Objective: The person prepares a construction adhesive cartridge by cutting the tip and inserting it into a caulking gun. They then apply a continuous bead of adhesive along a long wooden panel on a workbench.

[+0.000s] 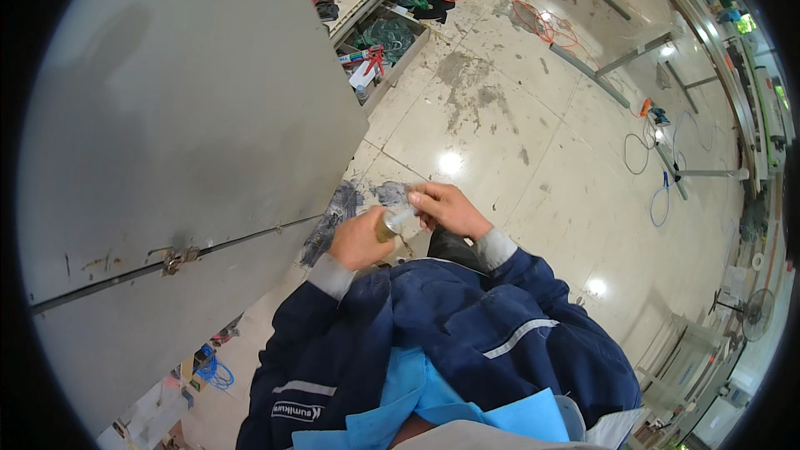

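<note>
Left fingers wrap a half-hidden container; right fingers pinch an indistinct pale piece.

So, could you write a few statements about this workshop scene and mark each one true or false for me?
1. The left hand grips a small yellowish container. True.
2. The right hand lies flat on the floor. False: it is raised, beside the container's pale tip.
3. The jacket is bright red. False: dark blue.
4. An orange cable lies on the floor. True.
5. The fan is at the picture's left. False: right.
</note>
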Available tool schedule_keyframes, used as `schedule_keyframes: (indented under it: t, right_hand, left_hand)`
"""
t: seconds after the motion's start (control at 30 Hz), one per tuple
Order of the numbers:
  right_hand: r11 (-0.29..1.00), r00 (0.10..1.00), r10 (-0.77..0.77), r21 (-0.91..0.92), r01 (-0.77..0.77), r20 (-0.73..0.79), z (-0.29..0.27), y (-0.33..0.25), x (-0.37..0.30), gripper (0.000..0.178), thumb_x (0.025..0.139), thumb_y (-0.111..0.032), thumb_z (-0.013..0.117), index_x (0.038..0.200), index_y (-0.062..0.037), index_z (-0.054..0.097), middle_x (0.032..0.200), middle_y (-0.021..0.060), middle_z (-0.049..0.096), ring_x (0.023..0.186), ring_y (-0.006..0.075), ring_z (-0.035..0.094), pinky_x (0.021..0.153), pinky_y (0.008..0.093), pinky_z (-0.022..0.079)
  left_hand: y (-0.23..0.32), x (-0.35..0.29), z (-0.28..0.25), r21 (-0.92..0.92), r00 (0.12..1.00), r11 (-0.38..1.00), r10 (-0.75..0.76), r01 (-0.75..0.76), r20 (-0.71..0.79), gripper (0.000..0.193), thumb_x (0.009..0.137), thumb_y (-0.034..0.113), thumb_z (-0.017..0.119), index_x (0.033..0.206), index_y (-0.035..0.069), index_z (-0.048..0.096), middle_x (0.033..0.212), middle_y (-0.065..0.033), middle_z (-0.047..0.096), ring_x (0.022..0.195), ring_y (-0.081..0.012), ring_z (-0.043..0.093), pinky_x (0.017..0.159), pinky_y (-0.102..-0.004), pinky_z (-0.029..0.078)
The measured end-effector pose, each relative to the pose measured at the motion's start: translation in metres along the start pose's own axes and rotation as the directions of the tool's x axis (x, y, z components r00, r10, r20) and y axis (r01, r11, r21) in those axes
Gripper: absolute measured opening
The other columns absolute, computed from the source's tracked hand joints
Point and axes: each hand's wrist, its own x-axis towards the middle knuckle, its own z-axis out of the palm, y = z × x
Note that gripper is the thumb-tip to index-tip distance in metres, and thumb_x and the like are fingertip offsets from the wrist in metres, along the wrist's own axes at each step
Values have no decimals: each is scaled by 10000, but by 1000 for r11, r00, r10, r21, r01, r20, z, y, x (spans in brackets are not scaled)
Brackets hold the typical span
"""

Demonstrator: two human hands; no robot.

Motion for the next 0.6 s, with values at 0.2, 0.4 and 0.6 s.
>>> schedule_keyframes:
  t: [0.2, 0.4, 0.6]
  right_hand:
    - [936, 951, -93, 299, 184, -295, -139, 15, -14, 315, 1006, -241, 646, 852, 32, 677, 734, 73, 664, 609, 117, 624, 555, 267, 520]
    - [793, 862, 184, -447, -415, -473, -272, 186, -10, 365, 947, -367, 576, 982, -43, 742, 976, 218, 721, 953, 377, 697, 881, 443, 536]
    - [531, 750, 599, -562, -634, -280, -334, 328, -76, 400, 836, -289, 628, 1160, -79, 731, 1172, 191, 711, 1127, 357, 662, 956, 433, 530]
  left_hand:
    - [95, 109, 24, -54, 991, 996, 83, -77, 107, 516, 852, 394, 719, 1262, 109, 591, 993, -186, 718, 928, -378, 694, 804, -465, 537]
    - [135, 180, 22, -453, 997, 889, 75, -69, -5, 351, 910, 198, 641, 1196, 0, 591, 936, -91, 705, 852, -151, 671, 789, -327, 548]
    - [148, 269, -7, -593, 913, 721, 141, -359, -382, 219, 913, 99, 607, 1112, 8, 617, 939, -69, 679, 839, -136, 636, 771, -317, 524]
